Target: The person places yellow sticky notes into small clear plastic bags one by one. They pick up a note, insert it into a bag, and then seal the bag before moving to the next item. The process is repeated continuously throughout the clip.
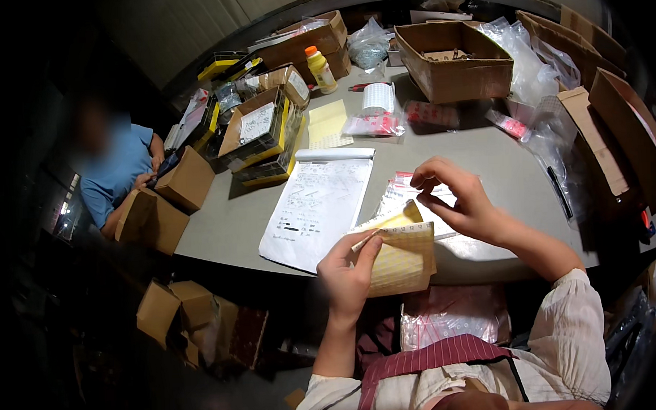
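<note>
My left hand (350, 271) pinches a folded yellow sheet of small stickers (402, 260) between thumb and fingers, its white printed strip along the top edge. My right hand (458, 200) hovers just above and right of the sheet. Its fingers are curled, with thumb and forefinger close together; anything between them is too small to make out. Under that hand lies a pile of clear plastic bags with red edges (452, 242). A notepad with handwriting (317, 198) lies left of the sheet.
On the grey table (511, 177) stand a label roll (378, 99), a yellow bottle (321, 69), a large carton (454, 80) and stacked boxes (257, 135). A black pen (559, 192) and clear bags lie right. A bag of parts (455, 316) is near my lap. A person (124, 165) sits left.
</note>
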A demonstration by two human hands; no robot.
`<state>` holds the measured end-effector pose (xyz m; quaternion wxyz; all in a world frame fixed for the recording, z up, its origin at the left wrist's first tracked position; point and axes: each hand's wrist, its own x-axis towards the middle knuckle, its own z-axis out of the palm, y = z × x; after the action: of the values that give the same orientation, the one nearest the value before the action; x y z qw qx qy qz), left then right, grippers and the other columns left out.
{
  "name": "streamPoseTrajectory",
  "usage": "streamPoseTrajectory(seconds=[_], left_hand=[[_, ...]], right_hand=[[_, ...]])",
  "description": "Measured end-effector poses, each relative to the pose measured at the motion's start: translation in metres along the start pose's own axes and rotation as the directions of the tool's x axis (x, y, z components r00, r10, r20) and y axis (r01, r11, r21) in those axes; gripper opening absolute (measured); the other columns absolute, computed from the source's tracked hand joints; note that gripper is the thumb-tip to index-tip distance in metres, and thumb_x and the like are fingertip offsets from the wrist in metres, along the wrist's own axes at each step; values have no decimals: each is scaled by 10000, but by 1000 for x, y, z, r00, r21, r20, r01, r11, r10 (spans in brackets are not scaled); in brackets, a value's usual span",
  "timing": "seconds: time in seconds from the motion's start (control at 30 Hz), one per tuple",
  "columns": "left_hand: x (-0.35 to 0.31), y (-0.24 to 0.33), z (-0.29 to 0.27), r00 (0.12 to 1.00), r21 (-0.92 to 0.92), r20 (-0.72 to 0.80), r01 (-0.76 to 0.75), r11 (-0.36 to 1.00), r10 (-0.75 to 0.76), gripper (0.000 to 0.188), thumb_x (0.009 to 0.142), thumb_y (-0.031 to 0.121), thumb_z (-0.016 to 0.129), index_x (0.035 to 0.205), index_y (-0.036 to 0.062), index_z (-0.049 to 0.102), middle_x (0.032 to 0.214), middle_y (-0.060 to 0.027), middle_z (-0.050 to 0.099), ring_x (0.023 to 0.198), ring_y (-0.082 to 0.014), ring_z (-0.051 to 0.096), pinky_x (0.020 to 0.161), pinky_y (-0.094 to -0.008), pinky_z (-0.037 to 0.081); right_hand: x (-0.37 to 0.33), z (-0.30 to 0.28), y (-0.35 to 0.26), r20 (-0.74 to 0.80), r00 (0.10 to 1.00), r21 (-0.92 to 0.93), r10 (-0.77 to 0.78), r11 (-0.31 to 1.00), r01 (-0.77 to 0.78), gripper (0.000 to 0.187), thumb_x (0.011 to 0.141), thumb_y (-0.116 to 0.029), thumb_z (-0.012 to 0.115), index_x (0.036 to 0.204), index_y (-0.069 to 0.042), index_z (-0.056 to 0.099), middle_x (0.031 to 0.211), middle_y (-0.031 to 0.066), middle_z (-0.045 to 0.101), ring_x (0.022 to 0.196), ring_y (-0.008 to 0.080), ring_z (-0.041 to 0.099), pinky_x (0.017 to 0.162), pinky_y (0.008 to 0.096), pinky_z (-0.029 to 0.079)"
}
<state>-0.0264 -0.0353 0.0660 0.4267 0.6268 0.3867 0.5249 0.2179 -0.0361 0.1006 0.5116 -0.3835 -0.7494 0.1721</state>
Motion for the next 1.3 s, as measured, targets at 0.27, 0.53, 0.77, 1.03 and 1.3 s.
streamPoseTrajectory(seconds=[0.27,0.53,0.77,1.03,1.3], left_hand=[[1,6,11,999,113,-10,-34,993,36,150,910,34,738,1022,-65,748,891,-63,749,817,-95,655,735,-250,530],[8,-2,18,999,92,22,27,995,-29,168,915,73,725,990,-76,731,860,-46,714,776,-90,617,696,-251,507],[25,-29,16,966,-141,113,249,958,-235,185,890,85,754,978,-72,713,856,-45,687,729,-90,596,658,-237,491],[40,-47,14,921,-241,180,381,892,-345,158,881,64,754,969,-64,735,867,-53,721,732,-86,631,668,-242,505],[32,-74,10,935,-306,132,355,884,-329,157,884,56,760,974,-69,730,860,-33,705,738,-65,601,682,-206,469]], right_hand=[[-16,9,-10,248,967,-419,-56,894,159,295,739,55,657,1006,-3,547,956,177,572,910,374,601,769,439,530],[-25,19,1,213,972,-612,-95,763,209,278,714,-2,664,978,-9,576,921,153,580,890,333,617,751,411,554],[-35,34,17,236,955,-742,-177,601,295,260,706,-82,657,953,-26,601,883,107,569,803,246,598,695,334,540],[-42,43,26,270,954,-710,-131,642,289,285,723,-106,657,987,-3,625,906,96,578,811,231,595,703,328,547],[4,-68,46,288,817,-272,499,861,-429,180,848,-78,686,987,32,659,814,114,684,725,193,647,689,355,530]])
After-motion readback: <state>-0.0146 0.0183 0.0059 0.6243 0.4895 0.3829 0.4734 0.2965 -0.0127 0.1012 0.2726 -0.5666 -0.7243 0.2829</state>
